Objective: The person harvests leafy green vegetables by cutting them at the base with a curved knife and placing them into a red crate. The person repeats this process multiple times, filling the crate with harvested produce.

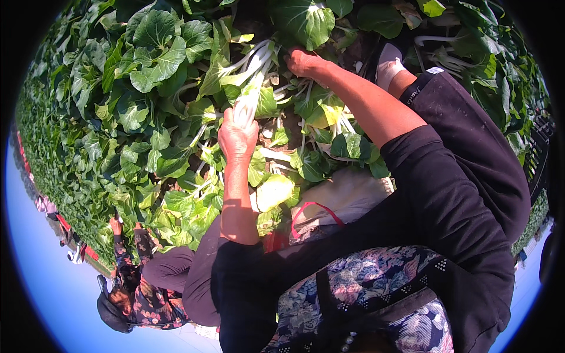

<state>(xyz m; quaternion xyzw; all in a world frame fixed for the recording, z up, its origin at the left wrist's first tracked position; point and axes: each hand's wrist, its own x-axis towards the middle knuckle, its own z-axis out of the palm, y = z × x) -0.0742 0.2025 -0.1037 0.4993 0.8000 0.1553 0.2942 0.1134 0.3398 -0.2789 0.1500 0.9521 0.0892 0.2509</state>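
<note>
My left hand [238,137] is closed around the pale stalks of a bok choy plant [248,103], low in the middle of the view. More white stalks [258,55] spread out just beyond it, and I cannot tell whether they belong to the same plant. Over the soil to the right of those stalks, my right hand [303,62] is curled, close under a large green leaf [304,22]. Its fingertips point away and are partly hidden, so whether it grips anything does not show.
Cut or loose leaves [311,163] lie between my legs, beside a pale sack [348,189] with a red strap [315,205]. Dense bok choy rows [97,119] fill the left. Another person [150,291] crouches at lower left, hands among the plants. A black plastic crate [538,141] stands at far right.
</note>
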